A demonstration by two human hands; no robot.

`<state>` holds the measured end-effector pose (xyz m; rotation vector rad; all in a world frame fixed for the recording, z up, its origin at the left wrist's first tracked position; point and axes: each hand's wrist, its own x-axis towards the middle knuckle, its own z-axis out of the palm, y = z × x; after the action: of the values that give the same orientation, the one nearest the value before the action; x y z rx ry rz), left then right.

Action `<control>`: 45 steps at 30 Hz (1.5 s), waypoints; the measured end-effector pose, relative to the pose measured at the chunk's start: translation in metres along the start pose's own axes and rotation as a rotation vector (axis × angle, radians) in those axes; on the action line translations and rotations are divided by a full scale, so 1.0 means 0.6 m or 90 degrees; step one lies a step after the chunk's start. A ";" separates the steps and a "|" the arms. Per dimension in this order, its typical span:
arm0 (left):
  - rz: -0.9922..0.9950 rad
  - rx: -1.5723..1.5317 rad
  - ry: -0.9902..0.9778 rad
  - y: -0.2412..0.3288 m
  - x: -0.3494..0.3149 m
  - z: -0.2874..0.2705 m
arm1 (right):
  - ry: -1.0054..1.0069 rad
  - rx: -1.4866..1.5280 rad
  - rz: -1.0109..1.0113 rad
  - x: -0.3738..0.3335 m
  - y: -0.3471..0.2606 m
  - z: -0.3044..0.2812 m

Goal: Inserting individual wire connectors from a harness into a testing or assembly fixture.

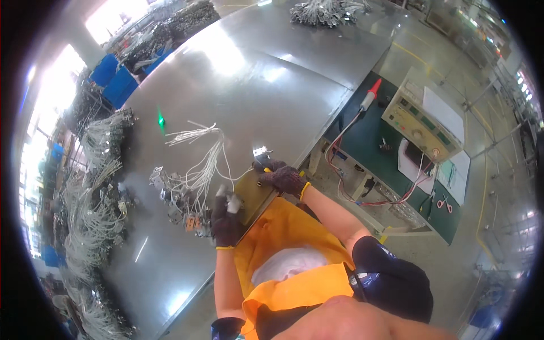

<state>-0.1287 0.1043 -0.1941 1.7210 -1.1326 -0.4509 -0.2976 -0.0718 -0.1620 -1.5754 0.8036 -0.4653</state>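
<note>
My right hand [286, 179], in a dark knitted glove with a yellow cuff, is closed around a small metal part [261, 152] at the table's near edge. A white wire [245, 174] runs left from near its fingers. My left hand [225, 220], gloved alike, is beside a brownish-yellow board [253, 195] and is blurred. A pale patch shows at its fingers; I cannot tell if it is held. Left of it lies a bundle of white wires [211, 161] with small metal parts [177, 205] at their ends, a few of them orange.
More wired metal parts [93, 192] are heaped along the left edge, and another bundle [326, 12] lies at the far end of the metal table [249, 96]. On the right, a green-topped bench [362, 161] holds a test instrument [420, 122], a red-tipped probe [371, 95] and scissors [445, 204].
</note>
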 end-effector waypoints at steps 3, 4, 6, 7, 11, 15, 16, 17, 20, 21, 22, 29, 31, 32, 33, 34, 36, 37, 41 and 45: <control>-0.144 -0.193 -0.003 0.025 0.002 -0.013 | 0.011 -0.063 0.003 -0.007 -0.009 0.001; -0.004 -0.007 0.033 0.010 0.000 -0.004 | 0.025 -0.064 0.005 -0.008 -0.008 0.000; 0.148 0.167 0.060 0.001 0.000 0.011 | -0.104 0.097 -0.067 -0.009 0.003 0.000; 0.024 0.155 0.040 0.012 -0.002 0.021 | -0.115 0.147 -0.031 -0.008 0.015 0.004; -0.055 0.217 -0.029 0.047 0.002 0.038 | -0.034 0.097 -0.265 0.027 0.114 0.021; -0.109 0.301 0.041 0.006 -0.012 0.040 | -0.118 0.163 -0.072 -0.016 0.031 0.026; -0.048 0.360 0.028 -0.007 -0.011 0.041 | -0.141 0.141 -0.012 -0.027 0.010 0.030; 0.011 0.415 0.008 -0.014 -0.007 0.047 | -0.136 0.052 -0.033 -0.030 0.004 0.024; 0.217 0.274 0.156 0.014 0.014 0.062 | -0.161 -0.138 -0.085 -0.050 -0.037 0.013; 0.155 0.254 0.091 0.036 0.018 0.058 | -0.168 -0.236 -0.181 -0.050 -0.044 0.010; 0.202 0.223 0.085 0.029 0.023 0.061 | -0.168 -0.328 -0.285 -0.050 -0.041 0.014; 0.146 0.193 0.076 0.018 0.031 0.041 | -0.142 -0.544 -0.285 -0.041 -0.063 0.055; 0.131 0.180 0.074 0.017 0.026 0.042 | -0.172 -0.544 -0.260 -0.039 -0.059 0.066; 0.148 0.150 0.083 0.003 0.022 0.046 | -0.179 -0.600 -0.226 -0.043 -0.063 0.073; 0.164 0.116 0.090 0.006 0.022 0.050 | -0.185 -0.657 -0.188 -0.047 -0.063 0.075; 0.166 0.119 0.095 0.010 0.027 0.054 | -0.186 -0.658 -0.195 -0.046 -0.056 0.073; 0.122 0.193 0.081 0.020 0.042 0.057 | -0.102 -0.686 -0.296 -0.040 -0.042 0.069; 0.125 0.200 0.089 0.016 0.040 0.058 | -0.102 -0.683 -0.308 -0.046 -0.043 0.074; 0.185 0.186 0.106 0.011 0.039 0.063 | -0.054 -0.727 -0.350 -0.055 -0.043 0.087; 0.179 0.189 0.118 0.016 0.031 0.062 | -0.112 -0.732 -0.360 -0.057 -0.031 0.069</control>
<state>-0.1510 0.0682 -0.1983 1.7749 -1.3281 0.0526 -0.2874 -0.0184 -0.1458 -2.9013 0.4618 -0.2339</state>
